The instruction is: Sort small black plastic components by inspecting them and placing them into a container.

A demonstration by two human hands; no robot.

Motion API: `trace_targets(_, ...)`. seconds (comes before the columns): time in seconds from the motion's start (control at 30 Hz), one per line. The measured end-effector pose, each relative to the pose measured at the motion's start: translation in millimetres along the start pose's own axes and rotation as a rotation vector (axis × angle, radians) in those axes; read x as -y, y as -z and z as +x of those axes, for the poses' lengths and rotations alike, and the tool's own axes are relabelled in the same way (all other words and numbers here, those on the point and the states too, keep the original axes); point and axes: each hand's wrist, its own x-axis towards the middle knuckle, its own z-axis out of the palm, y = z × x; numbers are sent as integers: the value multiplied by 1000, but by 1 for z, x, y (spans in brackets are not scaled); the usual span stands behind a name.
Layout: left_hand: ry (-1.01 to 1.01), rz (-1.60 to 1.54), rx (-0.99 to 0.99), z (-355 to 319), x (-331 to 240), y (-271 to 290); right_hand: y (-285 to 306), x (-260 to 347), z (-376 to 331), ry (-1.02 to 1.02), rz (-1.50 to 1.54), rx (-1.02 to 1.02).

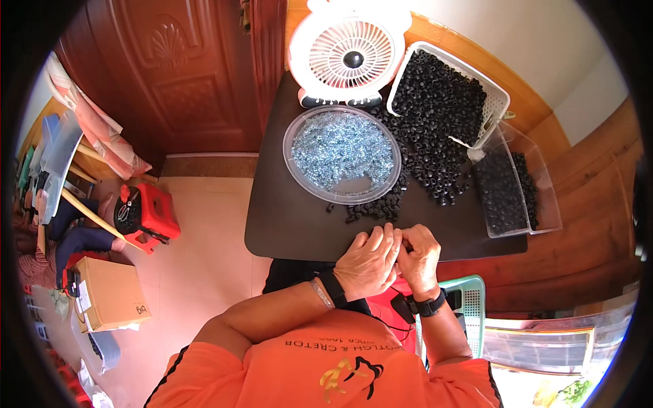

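Note:
At the near edge of the dark table (286, 231), my left hand (367, 264) and my right hand (420, 260) meet, fingertips pressed together. Both are closed; whatever may be between the fingers is hidden. Just beyond them lies a spread of small black ring-shaped pieces (435, 163), its near end close to my left fingertips. A round clear tray (294, 178) holds a heap of tiny clear bluish pieces (343, 146), with a bare patch at its near side.
A white basket (498, 102) lies tipped, spilling black pieces. Right of it stands a clear plastic box (544, 197) with more. A white fan (353, 60) stands at the back. Below the table's right side is a green basket (474, 299). Another person's leg (88, 239) shows far left, near a red toolbox (158, 211).

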Motion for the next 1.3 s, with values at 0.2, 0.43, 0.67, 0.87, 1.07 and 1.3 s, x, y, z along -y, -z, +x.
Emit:
trace_targets(0.2,-13,75,-11,-1,0,-6,-7,0,-1,-9,-7,-46)
trace_targets(0.43,-22,53,-19,4,1,-9,-5,-2,1,-24,-6,-50)
trace_targets(0.67,-6,-29,-65,2,0,-9,-1,-4,-5,-206,169,-34)
trace_targets(0.87,31,-64,-1,3,-3,-2,4,-6,-7,-22,147,-34)
trace_targets(1.07,10,-9,-40,-1,-4,-6,0,-4,-11,45,58,-59)
trace_targets(1.3,-37,121,-7,4,0,-7,0,-12,-1,71,-3,-23)
